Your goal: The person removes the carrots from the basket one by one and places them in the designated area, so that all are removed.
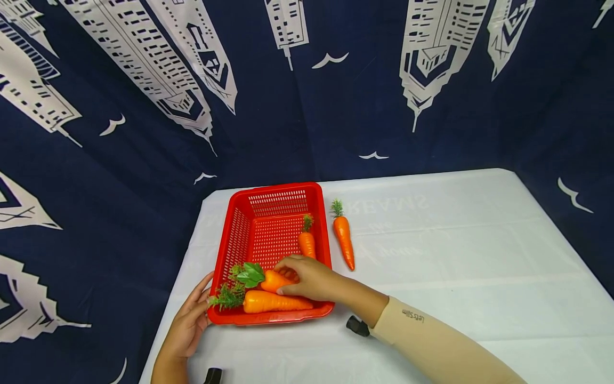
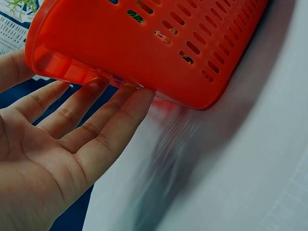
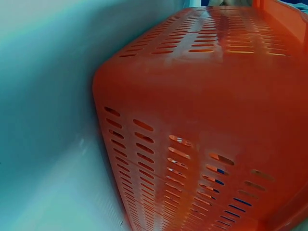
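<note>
A red plastic basket with slotted walls stands on the white-covered table. Reaching in over its right side, my right hand grips an orange toy carrot with broad green leaves. Another carrot lies along the basket's near side, and one more leans at its right wall. My left hand is at the near left side of the basket. In the left wrist view its extended fingers touch the red wall. The right wrist view holds only the basket's outside, without the hand.
A single carrot lies on the table just right of the basket. Small black objects show by the right wrist and at the bottom edge. A navy cloth printed with white buildings hangs behind the table.
</note>
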The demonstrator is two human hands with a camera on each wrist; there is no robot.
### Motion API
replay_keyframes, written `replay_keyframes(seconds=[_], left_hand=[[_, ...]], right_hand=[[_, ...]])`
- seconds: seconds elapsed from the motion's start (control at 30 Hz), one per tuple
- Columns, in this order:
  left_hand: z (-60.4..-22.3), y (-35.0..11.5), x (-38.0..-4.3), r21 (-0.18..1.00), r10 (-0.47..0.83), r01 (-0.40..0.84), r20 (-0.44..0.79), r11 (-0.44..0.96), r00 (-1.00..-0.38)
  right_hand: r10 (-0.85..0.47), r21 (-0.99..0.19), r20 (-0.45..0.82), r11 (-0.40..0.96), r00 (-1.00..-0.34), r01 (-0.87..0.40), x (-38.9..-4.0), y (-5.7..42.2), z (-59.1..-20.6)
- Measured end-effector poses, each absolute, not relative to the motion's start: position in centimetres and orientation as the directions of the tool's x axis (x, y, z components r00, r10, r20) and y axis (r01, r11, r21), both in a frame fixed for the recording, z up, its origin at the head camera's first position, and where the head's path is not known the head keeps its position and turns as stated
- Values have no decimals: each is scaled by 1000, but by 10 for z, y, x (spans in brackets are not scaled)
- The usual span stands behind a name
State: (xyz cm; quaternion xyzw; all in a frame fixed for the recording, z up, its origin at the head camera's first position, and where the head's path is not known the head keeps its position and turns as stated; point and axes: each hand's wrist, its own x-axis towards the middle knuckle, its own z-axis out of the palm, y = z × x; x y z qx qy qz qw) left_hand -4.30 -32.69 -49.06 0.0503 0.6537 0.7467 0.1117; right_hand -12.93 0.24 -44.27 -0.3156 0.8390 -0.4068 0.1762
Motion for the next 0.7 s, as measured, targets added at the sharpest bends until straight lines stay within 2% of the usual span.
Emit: replay_keyframes(seconds=[0.7], left_hand=[[-490,-326,-43,987,228,-102,-72,-122,-971]], right_hand=[[-684,-762,-14,479,-730,-435,-128,1,-443]])
